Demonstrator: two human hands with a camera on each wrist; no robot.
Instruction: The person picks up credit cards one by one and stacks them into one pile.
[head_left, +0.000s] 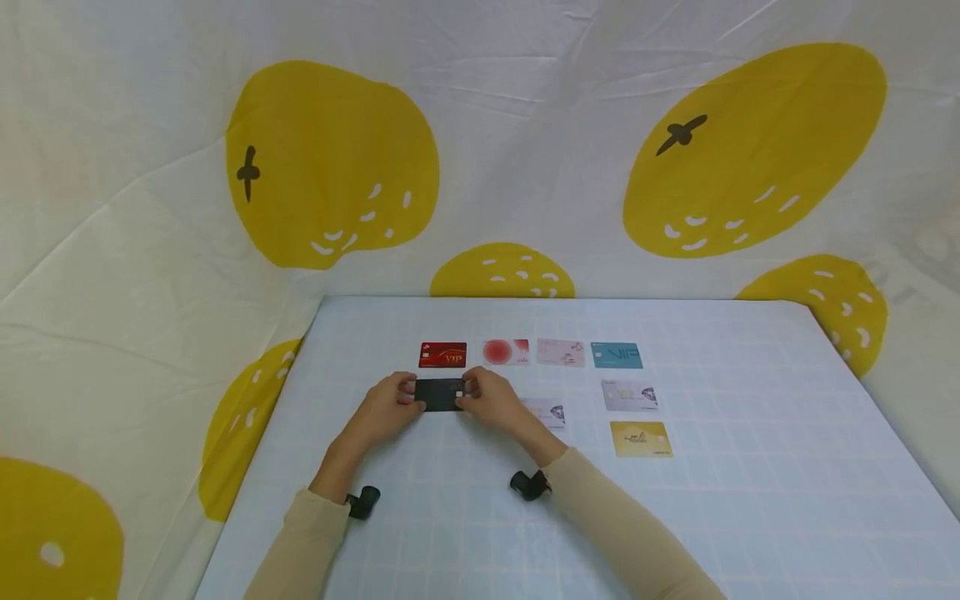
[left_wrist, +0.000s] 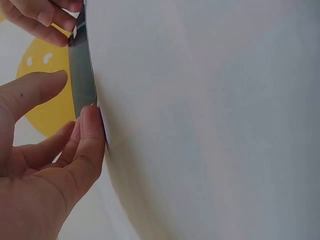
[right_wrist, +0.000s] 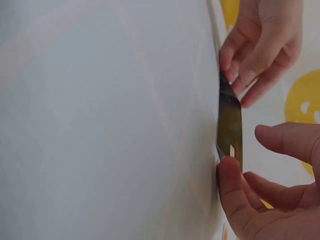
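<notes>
A black card with a small pale chip at its right end is between my two hands in the head view. My left hand grips its left end and my right hand its right end, fingers at the edges. In the left wrist view the dark card appears nearly edge-on, low by the white tabletop. The right wrist view shows the card the same way; whether it touches the table I cannot tell. Just beyond it lies a red VIP card.
Right of the red card lie a white card with a red circle, a pink card and a teal VIP card. Nearer are a pale lilac card and a gold card. My right hand partly covers another lilac card.
</notes>
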